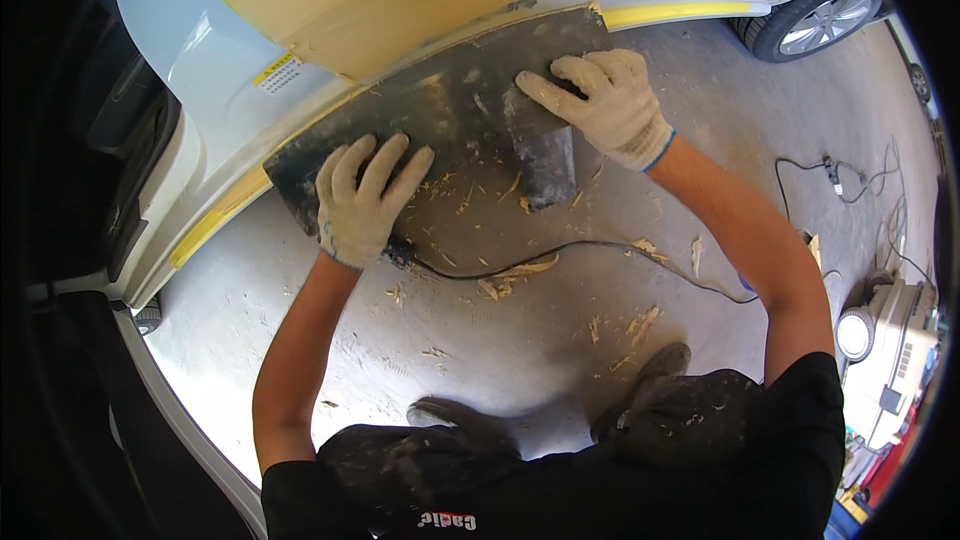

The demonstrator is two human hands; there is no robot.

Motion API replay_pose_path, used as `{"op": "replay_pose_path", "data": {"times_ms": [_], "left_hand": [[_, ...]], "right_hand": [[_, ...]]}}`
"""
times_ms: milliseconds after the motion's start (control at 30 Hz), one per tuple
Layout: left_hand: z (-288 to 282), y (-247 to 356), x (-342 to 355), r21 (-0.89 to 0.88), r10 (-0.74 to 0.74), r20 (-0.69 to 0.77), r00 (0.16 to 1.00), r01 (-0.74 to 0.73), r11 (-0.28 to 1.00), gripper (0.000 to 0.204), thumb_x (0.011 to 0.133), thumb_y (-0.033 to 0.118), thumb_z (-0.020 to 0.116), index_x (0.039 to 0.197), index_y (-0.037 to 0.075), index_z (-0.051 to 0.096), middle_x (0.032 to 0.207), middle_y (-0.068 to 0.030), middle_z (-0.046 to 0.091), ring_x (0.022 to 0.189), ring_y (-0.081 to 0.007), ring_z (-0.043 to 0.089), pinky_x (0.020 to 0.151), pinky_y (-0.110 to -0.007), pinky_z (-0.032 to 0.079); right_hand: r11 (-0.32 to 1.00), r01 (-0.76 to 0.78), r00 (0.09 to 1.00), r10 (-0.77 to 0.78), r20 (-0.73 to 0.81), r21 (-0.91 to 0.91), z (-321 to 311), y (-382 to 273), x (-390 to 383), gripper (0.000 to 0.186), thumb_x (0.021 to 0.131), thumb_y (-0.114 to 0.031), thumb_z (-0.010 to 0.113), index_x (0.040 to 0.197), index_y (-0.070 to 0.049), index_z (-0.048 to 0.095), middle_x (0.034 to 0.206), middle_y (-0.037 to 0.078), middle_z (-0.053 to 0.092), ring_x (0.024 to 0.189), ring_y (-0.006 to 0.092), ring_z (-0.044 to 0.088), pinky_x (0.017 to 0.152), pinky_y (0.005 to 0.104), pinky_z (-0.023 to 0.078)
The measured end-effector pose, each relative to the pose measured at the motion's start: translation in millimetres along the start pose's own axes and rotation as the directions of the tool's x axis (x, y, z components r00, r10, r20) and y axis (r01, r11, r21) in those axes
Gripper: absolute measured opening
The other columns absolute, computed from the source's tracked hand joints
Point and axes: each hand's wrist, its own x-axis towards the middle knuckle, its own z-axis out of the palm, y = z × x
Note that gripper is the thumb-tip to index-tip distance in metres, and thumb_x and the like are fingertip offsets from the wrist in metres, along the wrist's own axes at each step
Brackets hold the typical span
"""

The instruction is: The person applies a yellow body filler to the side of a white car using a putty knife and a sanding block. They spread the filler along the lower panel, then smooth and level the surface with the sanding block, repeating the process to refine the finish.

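Observation:
A long, dark, flat sheet [450,105], smudged and dusty, lies along the lower edge of the car body panel [400,0], which carries broad tan filler patches. My left hand [362,202], in a pale knit glove, is on the sheet's lower left part, fingers spread across its face; its thumb is hidden. At the right end, my gloved right hand [610,110] holds the sheet with bent fingers, the foremost stretched along the surface. Below that hand hangs a narrower grey-black flap [546,168]; whether it belongs to the sheet I cannot tell.
A black cable [540,262] crosses the concrete floor among tan shavings [500,286]. Yellow tape [222,215] runs along the sill. A car wheel [820,25] stands far right. More cable [845,180] and a white wheeled machine [890,360] lie to the right. An open car door [165,390] is at left.

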Motion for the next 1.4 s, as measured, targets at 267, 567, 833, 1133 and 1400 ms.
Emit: {"op": "replay_pose_path", "data": {"times_ms": [267,567,833,1133,1400], "left_hand": [[-59,-11,0,0.086,-0.118,-0.069,0.991,0.124,0.989,0.06,0.088,0.006,0.076,0.142,0.03,0.075,0.149,-0.002,0.066,0.139,-0.0298,0.056,0.117,-0.047,0.046],[-83,-35,4,0.148,-0.16,-0.078,0.984,0.17,0.974,0.075,0.077,0.003,0.088,0.145,0.033,0.074,0.156,-0.0007,0.062,0.144,-0.0309,0.052,0.121,-0.048,0.042],[-83,-41,31,0.165,-0.132,-0.132,0.982,0.153,0.974,0.047,0.095,0.016,0.078,0.136,0.037,0.078,0.147,0.0022,0.065,0.136,-0.0284,0.053,0.114,-0.044,0.047],[-82,-44,42,0.189,-0.105,-0.155,0.982,0.134,0.973,0.044,0.095,0.016,0.077,0.134,0.036,0.079,0.147,0.0032,0.064,0.135,-0.0286,0.054,0.114,-0.044,0.048],[-80,-45,45,0.2,-0.091,-0.164,0.982,0.123,0.972,0.045,0.095,0.019,0.076,0.135,0.037,0.078,0.146,0.0036,0.064,0.136,-0.0279,0.053,0.115,-0.043,0.047]], "right_hand": [[0.994,-0.034,0.985,0.051,-0.162,0.108,-42,-21,36,0.051,0.08,-0.013,0.075,0.127,-0.032,0.081,0.11,-0.007,0.063,0.098,0.0177,0.059,0.093,0.0393,0.048],[0.995,0.013,0.958,0.015,-0.286,0.097,-37,-19,72,0.054,0.078,-0.013,0.077,0.128,-0.032,0.081,0.115,-0.005,0.065,0.1,0.0194,0.061,0.091,0.0392,0.051],[1.0,-0.004,0.926,-0.004,-0.378,-0.02,-40,0,88,0.053,0.075,-0.013,0.083,0.124,-0.032,0.083,0.114,-0.003,0.066,0.095,0.0196,0.064,0.081,0.0396,0.056],[1.0,-0.01,0.928,0.019,-0.372,0.026,-44,8,93,0.047,0.074,-0.013,0.083,0.118,-0.031,0.085,0.108,-0.002,0.065,0.086,0.02,0.065,0.076,0.0391,0.056],[0.997,-0.068,0.934,0.054,-0.353,-0.027,-31,6,85,0.049,0.079,-0.014,0.084,0.123,-0.036,0.084,0.116,-0.005,0.065,0.105,0.0198,0.06,0.093,0.0407,0.053]]}}
